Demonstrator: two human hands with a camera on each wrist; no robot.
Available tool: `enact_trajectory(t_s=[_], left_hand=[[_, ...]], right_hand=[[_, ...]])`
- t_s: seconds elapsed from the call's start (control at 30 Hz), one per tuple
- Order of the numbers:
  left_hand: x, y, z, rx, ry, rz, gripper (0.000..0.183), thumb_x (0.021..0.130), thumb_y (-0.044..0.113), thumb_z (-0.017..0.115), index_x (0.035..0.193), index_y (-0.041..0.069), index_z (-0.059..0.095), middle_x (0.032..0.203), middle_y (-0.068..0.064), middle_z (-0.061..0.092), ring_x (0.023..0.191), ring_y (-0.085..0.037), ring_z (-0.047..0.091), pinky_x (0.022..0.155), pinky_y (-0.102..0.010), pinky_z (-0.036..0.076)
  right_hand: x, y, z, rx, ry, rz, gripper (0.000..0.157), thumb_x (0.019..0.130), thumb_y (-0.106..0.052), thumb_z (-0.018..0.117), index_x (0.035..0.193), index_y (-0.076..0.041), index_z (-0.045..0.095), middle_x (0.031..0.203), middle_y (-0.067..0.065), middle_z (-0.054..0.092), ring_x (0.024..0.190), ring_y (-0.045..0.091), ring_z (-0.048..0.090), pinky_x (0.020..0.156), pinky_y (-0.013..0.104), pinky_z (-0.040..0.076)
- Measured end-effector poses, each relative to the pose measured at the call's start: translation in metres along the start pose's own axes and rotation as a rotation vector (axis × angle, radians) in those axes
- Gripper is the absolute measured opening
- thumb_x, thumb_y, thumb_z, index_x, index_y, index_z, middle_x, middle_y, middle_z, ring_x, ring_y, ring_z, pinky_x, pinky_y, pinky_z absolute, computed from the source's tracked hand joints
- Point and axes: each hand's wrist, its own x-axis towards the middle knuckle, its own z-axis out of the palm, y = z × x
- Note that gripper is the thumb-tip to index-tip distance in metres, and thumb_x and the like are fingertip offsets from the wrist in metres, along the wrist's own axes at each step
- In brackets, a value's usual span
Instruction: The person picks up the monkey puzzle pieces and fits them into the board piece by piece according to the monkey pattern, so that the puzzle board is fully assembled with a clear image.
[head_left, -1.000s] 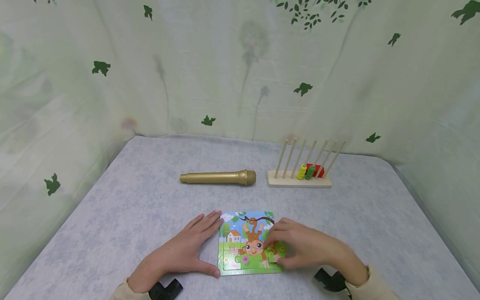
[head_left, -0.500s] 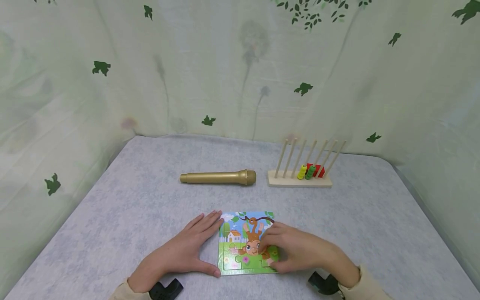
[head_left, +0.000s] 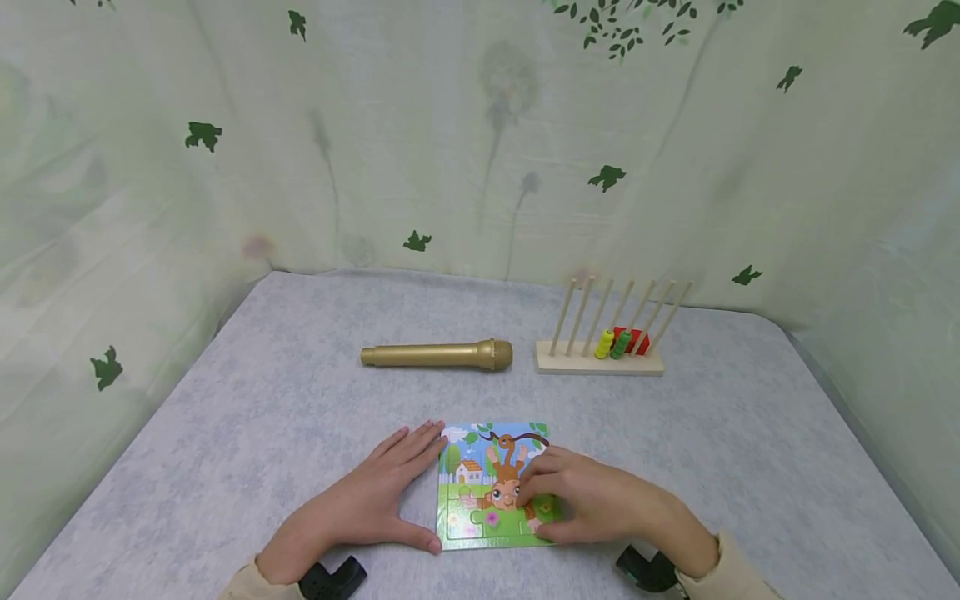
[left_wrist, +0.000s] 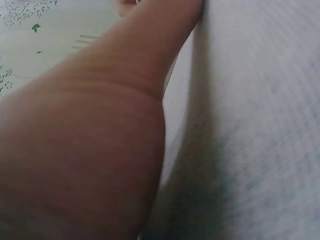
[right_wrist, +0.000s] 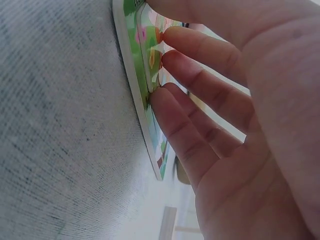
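Note:
A square jigsaw puzzle (head_left: 467, 492) with a monkey hanging from a branch and a small house lies flat on the table. My left hand (head_left: 378, 492) rests along its left side, fingers spread, fingertips and thumb at the edge. Over the puzzle's lower right corner my right hand (head_left: 600, 493) holds a green puzzle piece (head_left: 547, 505) between thumb and fingertips, low against the board. The right wrist view shows the fingertips on this puzzle piece (right_wrist: 152, 60) beside the green border. Part of the monkey is hidden by the fingers. Mostly wrist and forearm (left_wrist: 100, 130) fill the left wrist view.
Behind the puzzle lies a gold toy microphone (head_left: 435, 356). To its right stands a wooden peg rack (head_left: 600, 367) with upright rods, yellow and green beads and a red block. A leaf-printed curtain (head_left: 480, 150) hangs around the table (head_left: 262, 417).
My right hand has moved slightly left and down with the puzzle piece, which was tilted and overhanging the right edge and now lies within the corner. The left hand has stayed still.

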Motion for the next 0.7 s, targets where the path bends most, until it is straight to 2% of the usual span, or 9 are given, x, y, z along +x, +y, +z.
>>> enact_trajectory(t_s=[0.17,0.4,0.57,0.7], left_hand=[[0.001,0.000,0.000,-0.008,-0.008,-0.006,0.125,0.072,0.080,0.074,0.163,0.007,0.029,0.173,-0.007,0.017,0.160,-0.026,0.016,0.126,-0.034,0.002],[0.002,0.001,-0.001,-0.019,-0.016,-0.012,0.125,0.071,0.079,0.075,0.163,0.007,0.029,0.173,-0.007,0.017,0.160,-0.027,0.015,0.126,-0.033,0.001],[0.002,0.002,-0.002,-0.025,-0.022,-0.021,0.127,0.071,0.080,0.074,0.164,0.008,0.026,0.173,-0.007,0.017,0.160,-0.027,0.014,0.126,-0.035,0.002],[0.002,0.001,-0.003,-0.036,-0.031,-0.039,0.125,0.072,0.079,0.074,0.164,0.009,0.027,0.173,-0.006,0.016,0.160,-0.026,0.012,0.127,-0.036,0.002]], right_hand=[[-0.002,0.000,0.000,0.001,0.005,-0.003,0.023,0.094,-0.028,0.078,0.116,-0.025,0.073,0.121,-0.014,0.063,0.115,0.006,0.056,0.105,0.030,0.052],[-0.012,0.004,-0.002,0.062,0.047,0.031,0.027,0.098,-0.026,0.073,0.125,-0.024,0.069,0.125,-0.014,0.063,0.115,0.003,0.058,0.098,0.025,0.055],[-0.026,0.008,-0.004,0.050,0.110,0.074,0.031,0.096,-0.021,0.074,0.127,-0.022,0.069,0.125,-0.014,0.065,0.116,0.004,0.060,0.096,0.029,0.056],[-0.035,0.009,-0.002,0.048,0.122,0.083,0.032,0.098,-0.021,0.072,0.130,-0.022,0.069,0.126,-0.015,0.066,0.118,0.006,0.059,0.097,0.031,0.056]])
